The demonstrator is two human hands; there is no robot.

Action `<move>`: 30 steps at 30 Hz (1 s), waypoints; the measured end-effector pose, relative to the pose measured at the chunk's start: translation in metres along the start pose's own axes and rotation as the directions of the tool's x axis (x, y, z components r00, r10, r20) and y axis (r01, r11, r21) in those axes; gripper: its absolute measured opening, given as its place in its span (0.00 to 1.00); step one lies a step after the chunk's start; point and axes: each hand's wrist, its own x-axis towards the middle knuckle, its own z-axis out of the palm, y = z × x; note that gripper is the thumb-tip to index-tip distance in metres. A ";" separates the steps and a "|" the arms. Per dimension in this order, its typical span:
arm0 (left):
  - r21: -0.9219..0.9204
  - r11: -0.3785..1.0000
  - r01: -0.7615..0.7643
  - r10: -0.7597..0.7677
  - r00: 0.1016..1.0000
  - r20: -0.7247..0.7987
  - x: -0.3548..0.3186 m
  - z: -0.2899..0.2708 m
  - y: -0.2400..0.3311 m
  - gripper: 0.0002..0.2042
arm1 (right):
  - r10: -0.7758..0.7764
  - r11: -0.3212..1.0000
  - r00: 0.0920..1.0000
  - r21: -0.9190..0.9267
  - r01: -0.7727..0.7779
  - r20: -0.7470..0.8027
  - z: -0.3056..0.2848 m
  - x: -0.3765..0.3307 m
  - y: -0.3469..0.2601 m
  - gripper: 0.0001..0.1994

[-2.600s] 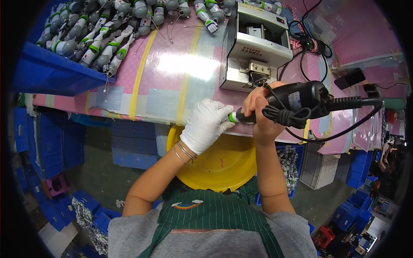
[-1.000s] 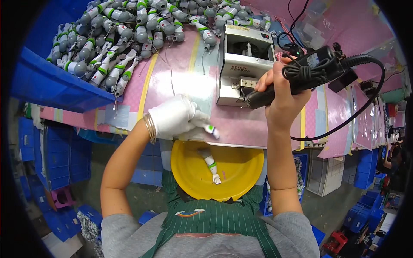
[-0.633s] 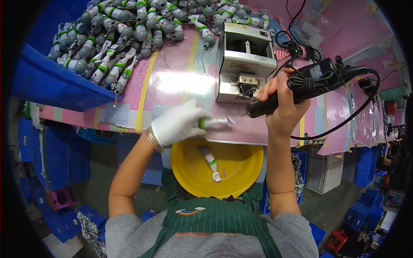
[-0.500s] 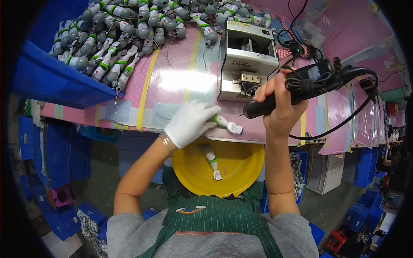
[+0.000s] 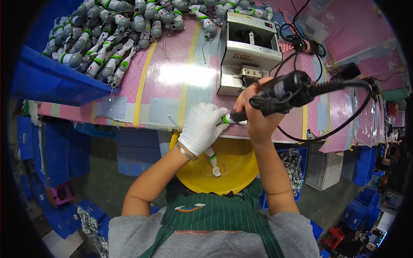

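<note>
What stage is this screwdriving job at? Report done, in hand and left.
Done, apparently: one white-and-green part lies in the yellow bowl. In hand: the gloved left hand grips another such part at the table edge while the bare right hand presses the corded electric screwdriver against it. Left: a large pile of similar parts at the table's far left.

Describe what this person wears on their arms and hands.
The left hand wears a white fabric glove, with thin silver bangles at the wrist. The right hand is bare, with no glove or jewellery visible. Both forearms are uncovered; short grey sleeves end near the shoulders, under a green striped apron.
</note>
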 end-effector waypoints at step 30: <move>-0.133 0.991 -0.013 0.028 0.994 0.107 -0.022 -0.003 0.004 0.21 | 0.144 0.985 0.985 0.105 -0.135 -0.094 0.009 -0.004 -0.023 0.13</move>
